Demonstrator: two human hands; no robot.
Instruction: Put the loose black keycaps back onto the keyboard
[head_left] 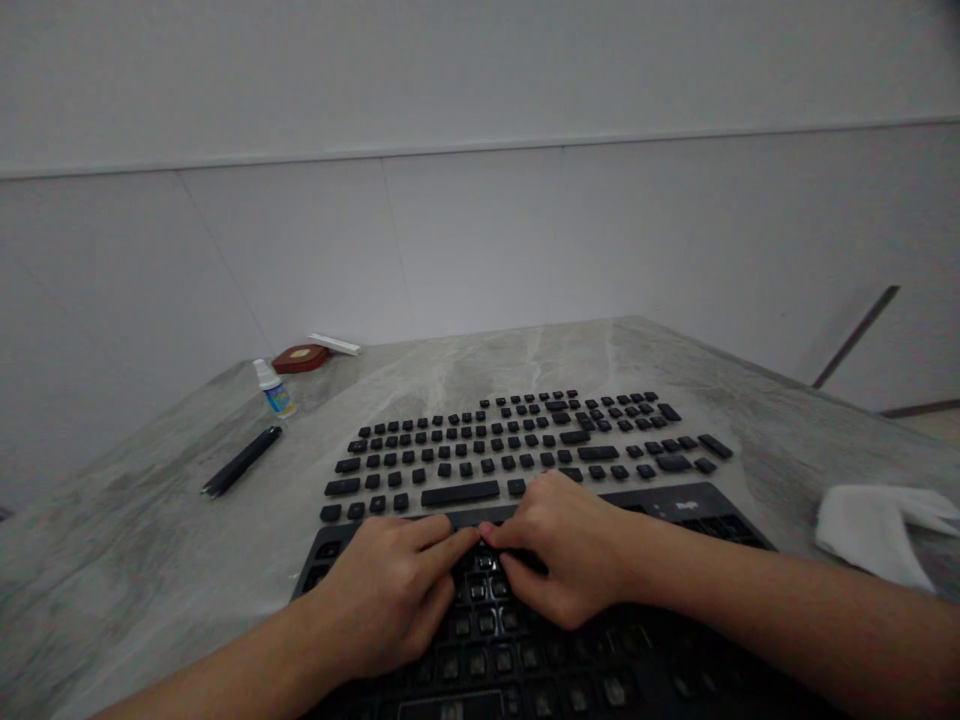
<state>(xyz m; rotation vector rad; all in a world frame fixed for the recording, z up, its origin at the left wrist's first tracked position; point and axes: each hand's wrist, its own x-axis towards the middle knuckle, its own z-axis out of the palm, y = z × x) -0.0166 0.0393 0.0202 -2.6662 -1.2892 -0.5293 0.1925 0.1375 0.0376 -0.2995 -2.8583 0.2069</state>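
A black keyboard base (675, 505) with its keycaps off lies at the near edge of the table. My left hand (390, 595) and my right hand (570, 555) rest on its upper rows, fingertips meeting in a pinch near the middle. What the fingertips press or hold is too small to make out. Beyond the base, several loose black keycaps (525, 445) are laid out on the table in keyboard order, with the long space bar (460, 493) nearest my hands.
On the grey marble table (150, 560) lie a black pen-like tool (241, 462), a small white bottle (274, 388), a red-brown flat box (300, 357) at the back left, and a white cloth (877, 530) on the right. White wall panels stand behind.
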